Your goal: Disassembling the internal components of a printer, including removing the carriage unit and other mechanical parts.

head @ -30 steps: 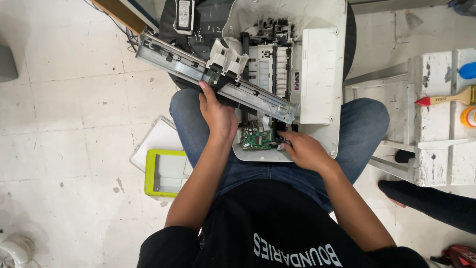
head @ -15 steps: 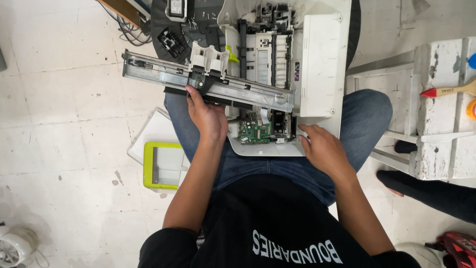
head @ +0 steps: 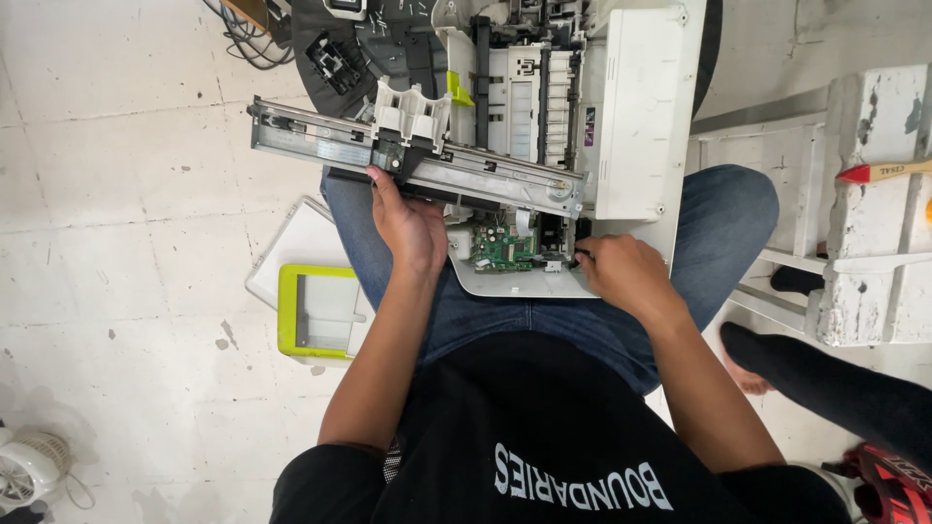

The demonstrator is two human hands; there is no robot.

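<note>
Head view, looking down on a seated person's lap. Left hand (head: 413, 225) grips the lower edge of a long metal rail (head: 417, 160), which lies slanted across an opened white printer (head: 636, 116) resting on the knees. Right hand (head: 621, 277), fingers curled, touches the printer's near edge just beside a green circuit board (head: 505, 250); whether it pinches anything cannot be told. A lime-framed tray (head: 320, 311) lies on the floor by the left knee.

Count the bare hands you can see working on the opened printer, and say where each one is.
2. The left hand grips the long metal rail assembly. The right hand rests at the printer's near edge, beside the green circuit board. None seem hidden.
</note>
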